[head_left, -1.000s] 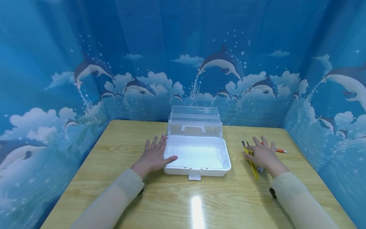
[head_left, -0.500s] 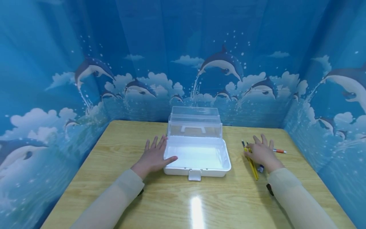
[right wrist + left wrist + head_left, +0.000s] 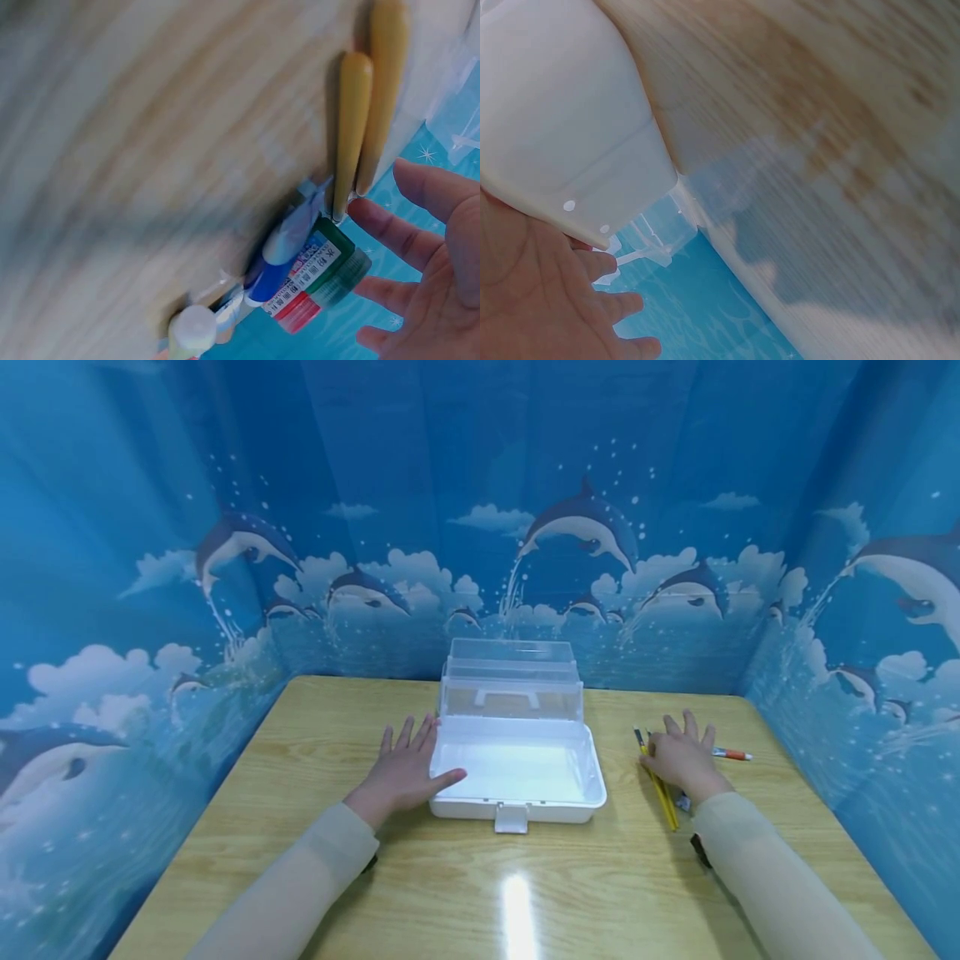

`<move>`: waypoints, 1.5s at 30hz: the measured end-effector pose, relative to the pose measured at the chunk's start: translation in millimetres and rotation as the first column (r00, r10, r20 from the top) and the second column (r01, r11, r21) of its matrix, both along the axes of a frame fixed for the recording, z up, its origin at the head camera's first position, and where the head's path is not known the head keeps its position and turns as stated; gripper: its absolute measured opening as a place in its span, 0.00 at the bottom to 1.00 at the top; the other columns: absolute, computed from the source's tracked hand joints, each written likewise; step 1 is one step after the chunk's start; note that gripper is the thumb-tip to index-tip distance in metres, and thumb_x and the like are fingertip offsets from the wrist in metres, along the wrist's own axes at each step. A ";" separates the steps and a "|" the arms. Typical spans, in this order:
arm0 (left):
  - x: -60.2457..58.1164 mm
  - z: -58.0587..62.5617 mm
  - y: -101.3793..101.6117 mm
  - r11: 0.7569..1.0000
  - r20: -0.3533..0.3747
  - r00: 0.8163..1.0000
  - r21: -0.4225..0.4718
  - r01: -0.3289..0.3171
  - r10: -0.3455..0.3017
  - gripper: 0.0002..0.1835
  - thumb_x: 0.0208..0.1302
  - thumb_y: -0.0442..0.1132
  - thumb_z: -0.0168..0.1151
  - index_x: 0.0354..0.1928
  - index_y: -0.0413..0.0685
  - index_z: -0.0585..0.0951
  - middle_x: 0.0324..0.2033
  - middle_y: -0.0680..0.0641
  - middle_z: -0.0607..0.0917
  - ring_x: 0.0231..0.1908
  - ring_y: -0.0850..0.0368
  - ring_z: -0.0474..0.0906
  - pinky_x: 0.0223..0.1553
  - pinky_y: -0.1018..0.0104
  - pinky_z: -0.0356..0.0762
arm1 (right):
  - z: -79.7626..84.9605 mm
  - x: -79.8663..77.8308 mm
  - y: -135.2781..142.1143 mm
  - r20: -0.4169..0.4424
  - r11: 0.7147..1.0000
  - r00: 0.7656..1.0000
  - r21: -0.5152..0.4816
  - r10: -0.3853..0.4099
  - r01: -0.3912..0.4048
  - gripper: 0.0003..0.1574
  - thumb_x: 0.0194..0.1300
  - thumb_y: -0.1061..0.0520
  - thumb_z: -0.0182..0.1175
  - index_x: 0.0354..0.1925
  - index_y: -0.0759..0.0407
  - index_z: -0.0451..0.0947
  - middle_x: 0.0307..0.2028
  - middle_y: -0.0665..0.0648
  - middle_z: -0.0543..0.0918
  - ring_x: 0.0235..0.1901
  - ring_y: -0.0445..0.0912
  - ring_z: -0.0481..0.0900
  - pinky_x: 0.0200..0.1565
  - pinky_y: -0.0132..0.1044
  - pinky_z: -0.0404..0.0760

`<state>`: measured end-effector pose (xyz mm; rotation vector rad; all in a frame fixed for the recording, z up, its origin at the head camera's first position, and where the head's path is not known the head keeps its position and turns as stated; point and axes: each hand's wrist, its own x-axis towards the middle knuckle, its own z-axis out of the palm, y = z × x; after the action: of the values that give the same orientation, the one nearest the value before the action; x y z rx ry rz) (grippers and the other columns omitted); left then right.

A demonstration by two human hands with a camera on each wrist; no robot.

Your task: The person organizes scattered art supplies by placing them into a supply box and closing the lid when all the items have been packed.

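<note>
Left hand [image 3: 401,774]: fingers spread, lying against the left side of a white box [image 3: 465,811], with the thumb reaching over its rim; nothing pinched. The box sits near the middle of the wood-grain table [image 3: 420,893], toward the far edge, its clear lid [image 3: 513,702] raised at the back and its white front latch [image 3: 512,818] hanging down. Right hand [image 3: 681,763]: held over a small group of items to the right of the box; fingers apart, thumb clear of the index finger, no item gripped. Two yellow paintbrushes [image 3: 666,803] lie side by side on the table, handles pointing toward the person. In the right wrist view the index fingertip is right by the far part of the brushes; cannot tell whether it touches them. Beside the brushes in that view: a blue-and-white tube [image 3: 281,251], a green container [image 3: 330,262] with a printed label, and a white-capped item [image 3: 193,328], partly cut off by the frame. An orange-and-white item [image 3: 732,754] extends to the right of the right hand. Behind the table hangs a blue dolphin-print curtain [image 3: 450,460].
</note>
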<state>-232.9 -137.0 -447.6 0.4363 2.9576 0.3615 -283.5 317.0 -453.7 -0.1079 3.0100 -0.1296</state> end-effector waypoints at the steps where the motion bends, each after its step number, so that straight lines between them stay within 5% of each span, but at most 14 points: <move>1: 0.3 0.3 0.1 1.000 -0.002 1.000 0.003 0.001 -0.001 0.54 0.67 0.75 0.42 0.80 0.46 0.42 0.79 0.42 0.42 0.77 0.38 0.33 0.72 0.37 0.24 | -0.7 -0.5 0.4 0.002 1.000 1.000 0.005 0.001 -0.001 0.17 0.67 0.44 0.65 0.33 0.56 0.83 0.72 0.79 0.51 0.72 0.76 0.30 0.62 0.79 0.28; 24: -0.5 -0.4 0.1 1.000 0.027 1.000 0.007 -0.002 0.002 0.56 0.65 0.77 0.44 0.80 0.48 0.39 0.79 0.45 0.38 0.77 0.40 0.28 0.72 0.38 0.22 | -2.9 -12.7 -11.3 0.125 0.998 0.991 0.055 -0.048 0.041 0.25 0.67 0.49 0.62 0.49 0.70 0.83 0.72 0.79 0.49 0.72 0.74 0.25 0.62 0.77 0.23; 33: 0.3 2.2 0.4 1.000 0.013 1.000 0.014 0.007 -0.007 0.57 0.65 0.77 0.45 0.80 0.47 0.40 0.79 0.44 0.40 0.77 0.39 0.30 0.72 0.38 0.23 | -0.6 -11.6 -12.7 0.119 0.998 0.993 0.065 -0.025 0.017 0.27 0.67 0.48 0.62 0.51 0.71 0.82 0.72 0.79 0.53 0.72 0.75 0.27 0.62 0.77 0.23; 45: -0.2 0.0 -0.1 1.000 0.004 1.000 0.012 0.007 -0.007 0.58 0.63 0.79 0.44 0.80 0.46 0.41 0.79 0.43 0.40 0.77 0.39 0.31 0.72 0.38 0.24 | 22.0 -1.5 -13.3 0.055 1.000 0.998 -0.012 -0.009 0.010 0.27 0.66 0.49 0.62 0.52 0.72 0.82 0.73 0.79 0.49 0.72 0.74 0.25 0.60 0.76 0.17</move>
<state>-233.1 -137.1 -447.6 0.4464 2.9503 0.3791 -285.0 303.7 -431.8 -0.0898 2.9553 -0.1490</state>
